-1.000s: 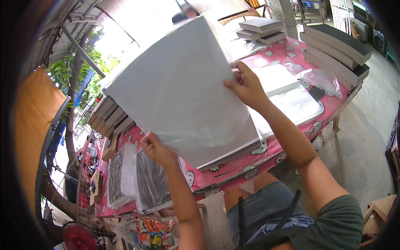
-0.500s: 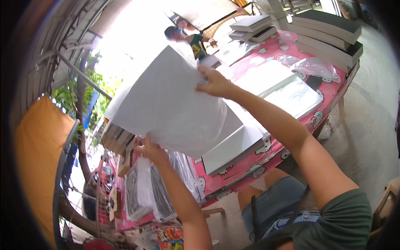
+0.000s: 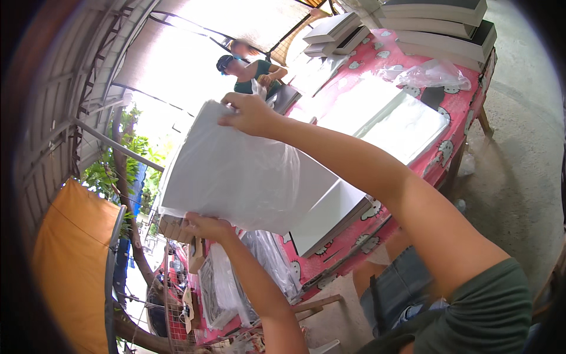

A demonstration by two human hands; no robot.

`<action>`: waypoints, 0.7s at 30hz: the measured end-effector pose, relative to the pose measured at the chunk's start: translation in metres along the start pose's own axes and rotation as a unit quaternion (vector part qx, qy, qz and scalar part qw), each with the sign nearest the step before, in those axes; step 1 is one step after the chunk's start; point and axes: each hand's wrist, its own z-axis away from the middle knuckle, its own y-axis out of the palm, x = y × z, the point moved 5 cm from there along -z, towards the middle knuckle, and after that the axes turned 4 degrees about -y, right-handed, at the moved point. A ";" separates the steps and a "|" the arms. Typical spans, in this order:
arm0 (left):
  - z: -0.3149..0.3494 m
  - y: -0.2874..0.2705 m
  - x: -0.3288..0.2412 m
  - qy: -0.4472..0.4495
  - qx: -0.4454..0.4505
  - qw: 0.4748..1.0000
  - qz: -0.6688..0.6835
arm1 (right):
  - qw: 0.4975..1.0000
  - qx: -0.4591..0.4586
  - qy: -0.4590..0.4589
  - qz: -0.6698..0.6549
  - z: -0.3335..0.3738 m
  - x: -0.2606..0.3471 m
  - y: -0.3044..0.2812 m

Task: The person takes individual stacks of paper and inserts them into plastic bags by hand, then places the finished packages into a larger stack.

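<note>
A large flat white panel, its exact kind unclear, is raised in front of me inside a clear plastic bag (image 3: 236, 183). My right hand (image 3: 250, 115) pinches the bag's upper edge, thumb and fingers closed on it. Down at its lower left corner, my left hand (image 3: 206, 227) grips the bag between thumb and fingers. Below the panel's right side, a white shallow box with dark edges (image 3: 330, 218) lies on the pink patterned tablecloth (image 3: 365, 242). Part of that box is hidden behind the raised bag.
Bagged flat pieces (image 3: 221, 283) lie at the table's near left. Another bagged white piece (image 3: 407, 127) is to the right, beyond it loose clear plastic (image 3: 433, 76). Stacked black-and-white boxes (image 3: 442, 32) stand at the far right corner. A co-worker (image 3: 250, 74) is across the table.
My right hand has moved left along the bag's upper edge. The bagged panel has shifted left and tilted, with its top corner lower. My view has turned slightly.
</note>
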 end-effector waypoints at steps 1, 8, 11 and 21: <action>0.004 -0.007 0.013 -0.007 0.021 1.000 -0.010 | 0.999 0.023 0.019 0.019 0.011 -0.008 -0.002; 0.046 -0.074 0.061 -0.078 0.218 0.946 -0.226 | 0.978 0.088 0.186 -0.009 0.113 -0.072 -0.033; 0.071 -0.074 0.020 -0.154 0.208 0.947 -0.189 | 0.973 0.098 0.208 0.013 0.120 -0.020 -0.050; 0.236 -0.156 -0.051 -0.139 0.569 0.738 -0.335 | 0.819 0.461 0.292 -0.174 0.295 0.052 -0.125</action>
